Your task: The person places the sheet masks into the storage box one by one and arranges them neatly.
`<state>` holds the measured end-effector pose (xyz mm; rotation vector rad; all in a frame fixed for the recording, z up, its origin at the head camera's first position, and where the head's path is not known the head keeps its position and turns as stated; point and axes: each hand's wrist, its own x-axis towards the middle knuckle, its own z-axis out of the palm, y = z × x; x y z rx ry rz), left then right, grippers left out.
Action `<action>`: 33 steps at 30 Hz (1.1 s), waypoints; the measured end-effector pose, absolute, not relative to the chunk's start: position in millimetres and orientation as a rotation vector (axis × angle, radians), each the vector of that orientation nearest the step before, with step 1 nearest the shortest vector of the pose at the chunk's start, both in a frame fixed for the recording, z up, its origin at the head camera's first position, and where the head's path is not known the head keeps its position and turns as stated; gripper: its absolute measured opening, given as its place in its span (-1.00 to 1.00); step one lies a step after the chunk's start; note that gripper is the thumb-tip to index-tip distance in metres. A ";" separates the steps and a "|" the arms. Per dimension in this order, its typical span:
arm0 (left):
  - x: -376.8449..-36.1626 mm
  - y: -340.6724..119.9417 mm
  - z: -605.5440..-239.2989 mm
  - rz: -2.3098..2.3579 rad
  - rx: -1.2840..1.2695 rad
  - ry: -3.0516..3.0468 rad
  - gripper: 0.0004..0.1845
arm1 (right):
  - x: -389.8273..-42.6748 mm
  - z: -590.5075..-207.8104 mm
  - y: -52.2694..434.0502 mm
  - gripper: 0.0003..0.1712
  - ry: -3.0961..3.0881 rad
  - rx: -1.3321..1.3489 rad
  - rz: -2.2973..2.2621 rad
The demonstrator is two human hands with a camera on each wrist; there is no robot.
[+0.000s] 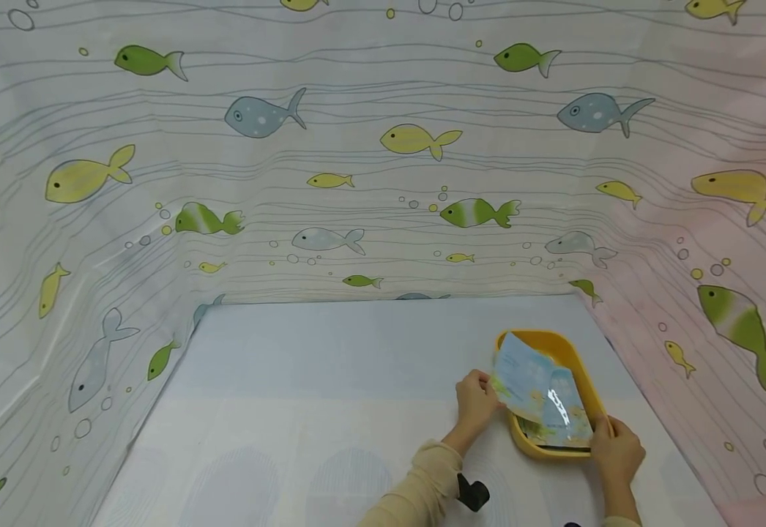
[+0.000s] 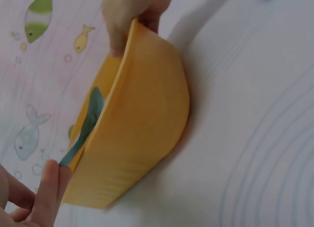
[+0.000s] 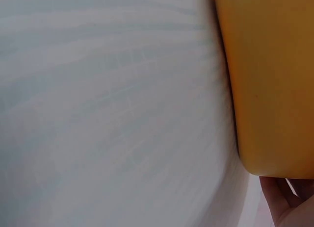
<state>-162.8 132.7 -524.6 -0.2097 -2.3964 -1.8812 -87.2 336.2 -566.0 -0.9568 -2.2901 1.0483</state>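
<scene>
Yellow plastic basin (image 1: 592, 399) sits on the tabletop (image 1: 330, 380), our right hand (image 1: 616, 452) clamped on its near rim. Our left hand (image 1: 477, 399) pinches a glossy packet (image 1: 523, 377) just over it. That slick packet could slip from so light a grip.

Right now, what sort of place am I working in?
Probably a staged tabletop booth, not a lived-in room: a fish-print curtain walls in three sides, and a pale mat carries only a yellow tub of packets.
</scene>
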 end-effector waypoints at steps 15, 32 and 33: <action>-160.5 163.9 -526.6 -1.881 -0.168 -2.505 -0.94 | -87.5 -566.2 336.3 -0.57 -2.280 -0.943 1.024; -162.8 166.8 -529.1 -1.420 -0.350 -2.805 -0.96 | -86.5 -562.7 332.7 -0.58 -2.268 -0.937 1.011; -162.8 167.1 -529.5 -1.387 -0.366 -2.820 -0.96 | -86.5 -562.9 332.8 -0.58 -2.267 -0.937 1.008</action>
